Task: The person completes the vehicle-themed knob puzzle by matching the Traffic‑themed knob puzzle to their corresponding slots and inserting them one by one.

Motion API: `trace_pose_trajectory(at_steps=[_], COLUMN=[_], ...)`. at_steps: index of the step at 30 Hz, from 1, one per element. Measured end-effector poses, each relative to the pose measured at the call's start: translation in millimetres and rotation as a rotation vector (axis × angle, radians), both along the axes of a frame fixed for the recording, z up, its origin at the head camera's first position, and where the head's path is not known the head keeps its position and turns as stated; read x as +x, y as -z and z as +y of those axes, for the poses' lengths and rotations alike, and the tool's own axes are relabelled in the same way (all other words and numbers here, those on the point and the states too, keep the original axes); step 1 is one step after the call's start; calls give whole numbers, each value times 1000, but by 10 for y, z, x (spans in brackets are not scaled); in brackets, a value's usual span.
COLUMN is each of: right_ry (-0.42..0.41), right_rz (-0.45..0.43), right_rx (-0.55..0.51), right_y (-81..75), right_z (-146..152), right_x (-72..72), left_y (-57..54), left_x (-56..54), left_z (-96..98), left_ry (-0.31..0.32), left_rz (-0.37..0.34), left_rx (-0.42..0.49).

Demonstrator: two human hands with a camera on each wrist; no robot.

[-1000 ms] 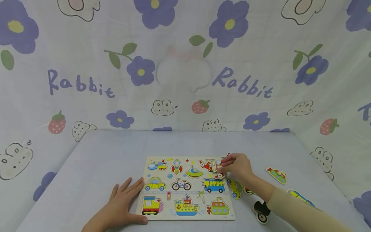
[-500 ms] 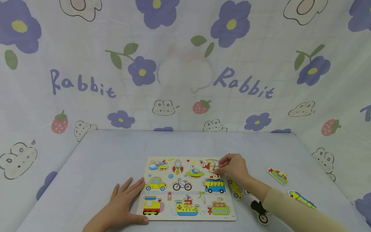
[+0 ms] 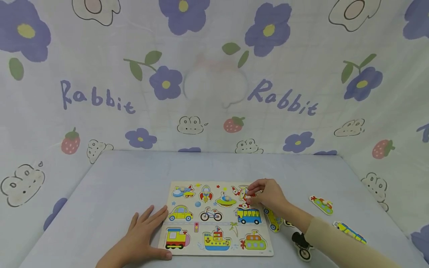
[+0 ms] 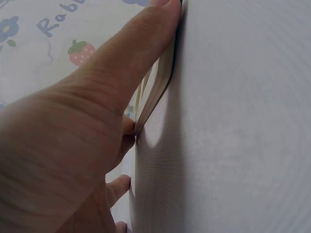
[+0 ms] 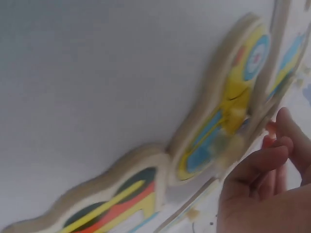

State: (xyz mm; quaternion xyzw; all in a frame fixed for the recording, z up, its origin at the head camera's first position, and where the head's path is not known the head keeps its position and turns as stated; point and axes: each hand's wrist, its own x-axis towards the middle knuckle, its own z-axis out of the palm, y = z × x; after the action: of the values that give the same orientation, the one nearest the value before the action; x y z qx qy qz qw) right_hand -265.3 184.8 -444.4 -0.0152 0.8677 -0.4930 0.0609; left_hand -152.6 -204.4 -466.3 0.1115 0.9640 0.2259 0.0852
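Note:
A wooden puzzle board (image 3: 193,243) with vehicle pictures lies on the table. At its upper right corner my right hand (image 3: 269,195) pinches a red helicopter puzzle piece (image 3: 242,192), held tilted over the printed helicopter; the fingers partly cover it. My left hand (image 3: 142,232) rests at the board's left edge with its fingers spread, the thumb at the near left corner. In the left wrist view the left thumb (image 4: 112,58) lies along the board's edge. The plane piece (image 3: 183,191), rocket piece (image 3: 206,194) and flying saucer piece (image 3: 226,200) sit in the board, with knobs showing.
Right of the board lie loose pieces: a yellow car (image 3: 273,220), a submarine (image 3: 321,205), a bus (image 3: 349,232) and a dark-backed bicycle (image 3: 303,251) partly under the right sleeve. In the right wrist view a train piece (image 5: 116,204) touches the car piece. A patterned cloth (image 3: 214,93) hangs behind the table.
My right hand has moved left a little with the helicopter piece, which has turned and now lies more over its printed place. The left hand stays at the board's edge.

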Motion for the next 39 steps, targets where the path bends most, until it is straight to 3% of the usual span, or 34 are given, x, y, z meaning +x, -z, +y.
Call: trace_pose_trajectory(at_steps=[6, 10, 14, 22, 30, 39], right_ry=[-200, -246, -218, -136, -61, 42], right_rz=[-61, -105, -92, 8, -2, 18], right_rx=[-64, -100, -50, 14, -18, 15], right_y=[40, 72, 101, 95, 80, 86], right_z=[111, 171, 180, 108, 32, -46], right_x=[-83, -125, -131, -143, -163, -191], left_y=[-10, 0, 27, 37, 36, 20], left_x=[-3, -5, -6, -25, -23, -26], left_z=[7, 2, -11, 7, 10, 5], left_ry=[0, 7, 23, -4, -5, -5], left_rz=[1, -6, 5, -12, -8, -5], left_rx=[-8, -8, -10, -20, -15, -20])
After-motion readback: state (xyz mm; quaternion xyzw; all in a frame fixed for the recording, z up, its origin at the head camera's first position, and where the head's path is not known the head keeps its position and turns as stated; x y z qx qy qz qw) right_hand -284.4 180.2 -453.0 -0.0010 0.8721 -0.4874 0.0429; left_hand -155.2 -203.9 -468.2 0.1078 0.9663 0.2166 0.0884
